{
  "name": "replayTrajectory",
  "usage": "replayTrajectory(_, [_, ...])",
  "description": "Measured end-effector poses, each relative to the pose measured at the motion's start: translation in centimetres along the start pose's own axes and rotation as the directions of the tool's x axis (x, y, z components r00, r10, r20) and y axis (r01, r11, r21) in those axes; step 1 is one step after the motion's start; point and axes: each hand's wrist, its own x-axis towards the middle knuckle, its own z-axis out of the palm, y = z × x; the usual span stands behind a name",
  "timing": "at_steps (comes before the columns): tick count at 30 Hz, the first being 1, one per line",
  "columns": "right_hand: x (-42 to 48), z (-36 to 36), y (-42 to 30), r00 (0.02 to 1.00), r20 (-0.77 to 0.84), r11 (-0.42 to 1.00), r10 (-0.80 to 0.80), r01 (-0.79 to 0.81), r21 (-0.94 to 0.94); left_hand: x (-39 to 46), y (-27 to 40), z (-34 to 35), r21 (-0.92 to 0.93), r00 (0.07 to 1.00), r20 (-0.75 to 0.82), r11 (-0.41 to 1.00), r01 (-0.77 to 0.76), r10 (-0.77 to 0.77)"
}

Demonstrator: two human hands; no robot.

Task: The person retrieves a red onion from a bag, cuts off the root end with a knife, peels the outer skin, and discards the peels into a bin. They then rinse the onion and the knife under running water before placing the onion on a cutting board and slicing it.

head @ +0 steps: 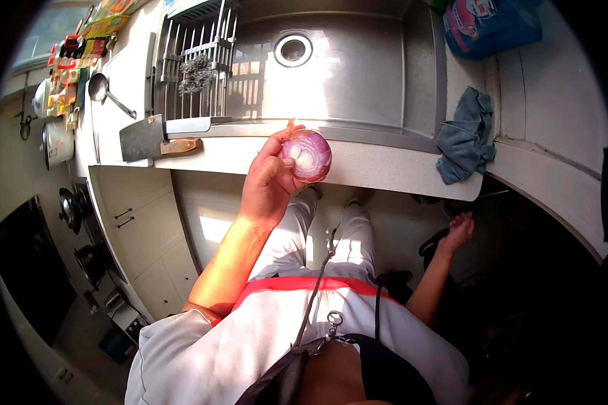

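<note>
My left hand (271,174) grips a cut red onion (309,155), its pale ringed face turned up towards me and the thumb resting on it. A scrap of dry skin sticks up above the fingertips. The onion is held over the front edge of the counter (380,165), before the steel sink. Down at my right side, low and in shade, is my right hand (459,232); its fingers look partly curled, and its palm is not clear. A cleaver (143,140) with a wooden handle lies on the counter left of the onion.
Inside the sink (365,76) are a drain (293,49) and, at left, a metal rack (182,104) bearing a steel-wool scourer (196,74). A grey-blue cloth (467,135) lies at right, below a blue container (496,30). A ladle (109,93) and several condiment bottles (66,91) stand left.
</note>
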Motion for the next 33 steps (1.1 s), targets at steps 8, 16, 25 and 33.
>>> replayTrajectory(8, [-23.9,16.0,-17.1,0.592,0.653,0.835,-0.473,0.537,0.119,-3.7,6.2,-4.1,-0.21,0.993,-0.048,0.971,-0.114,0.107])
replayTrajectory(16, [-42.2,40.7,-17.0,-0.209,0.862,0.559,-0.462,0.686,0.465,-9.7,10.8,-14.1,-0.258,0.924,-0.282,0.907,-0.332,0.258])
replayTrajectory(25, [-50.8,51.4,-8.6,-0.28,0.948,0.218,-0.153,0.926,0.309,-12.1,11.7,-20.6,-0.359,0.873,-0.402,0.83,-0.427,0.275])
replayTrajectory(33, [-50.8,52.6,-8.0,-0.083,0.98,0.511,-0.179,0.844,0.165,-10.6,13.1,-21.0,-0.292,0.899,-0.353,0.882,-0.369,0.259])
